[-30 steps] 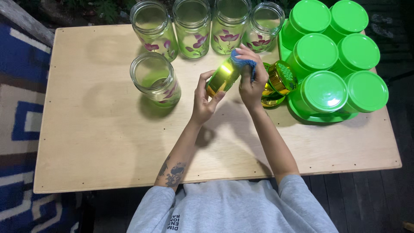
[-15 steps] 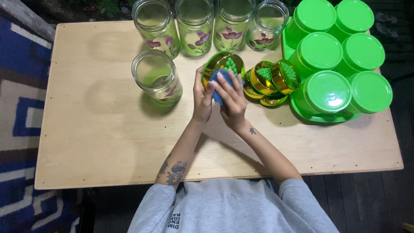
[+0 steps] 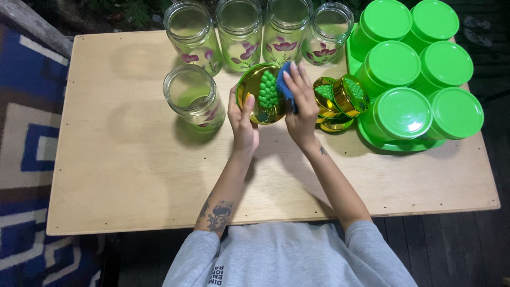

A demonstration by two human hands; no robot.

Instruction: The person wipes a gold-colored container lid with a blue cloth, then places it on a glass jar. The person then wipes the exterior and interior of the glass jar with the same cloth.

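Fingers of left hand (image 3: 241,119) grip gold lid (image 3: 260,101); right hand (image 3: 300,106) presses blue cloth (image 3: 284,85).

My left hand (image 3: 241,119) gripping gold lid (image 3: 261,101) with green knob, my right hand (image 3: 300,109) pressing blue cloth (image 3: 286,85) against it, five flowered glass jars (image 3: 192,98) behind, gold lids (image 3: 340,101) beside green lidded containers (image 3: 402,114), wooden table (image 3: 133,175).

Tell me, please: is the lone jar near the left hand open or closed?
Open. The jar has no lid; its bare glass mouth shows. The left hand holds a gold lid beside it.
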